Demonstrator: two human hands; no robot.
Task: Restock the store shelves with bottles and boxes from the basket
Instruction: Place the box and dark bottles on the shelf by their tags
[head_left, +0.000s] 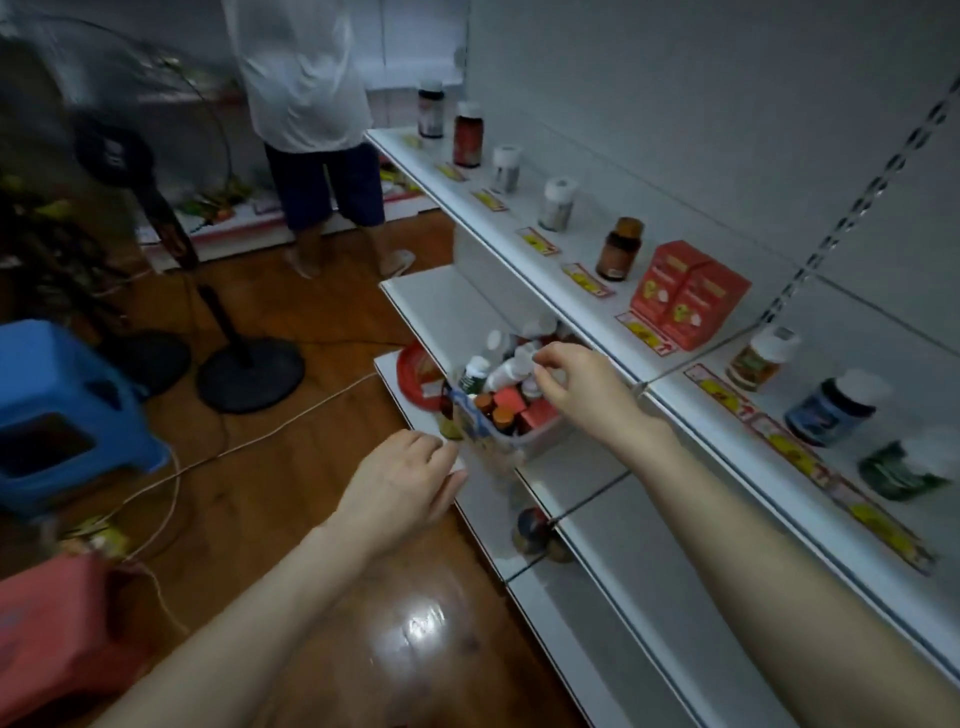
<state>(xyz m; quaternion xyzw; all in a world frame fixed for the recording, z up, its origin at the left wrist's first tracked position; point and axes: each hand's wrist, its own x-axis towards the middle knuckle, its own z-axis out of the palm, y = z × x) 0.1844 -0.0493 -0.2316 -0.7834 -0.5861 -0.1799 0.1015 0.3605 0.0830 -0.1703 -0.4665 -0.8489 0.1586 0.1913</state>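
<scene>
A clear plastic basket (540, 441) full of several bottles and small red boxes sits on the lower white shelf (587, 499). My right hand (576, 387) reaches into the basket from above, its fingers curled around white bottles; whether it grips one I cannot tell. My left hand (410, 478) hovers at the basket's near left corner, fingers loosely bent, holding nothing visible. On the upper shelf (571, 291) stand spaced bottles, among them a brown bottle (621, 249), and two red boxes (688, 293).
A person in a white shirt (306, 104) stands at the far end of the aisle. A standing fan (171, 239), a blue stool (67, 410), a red stool (52, 623) and cables lie on the wooden floor at left. A red lid (415, 371) rests behind the basket.
</scene>
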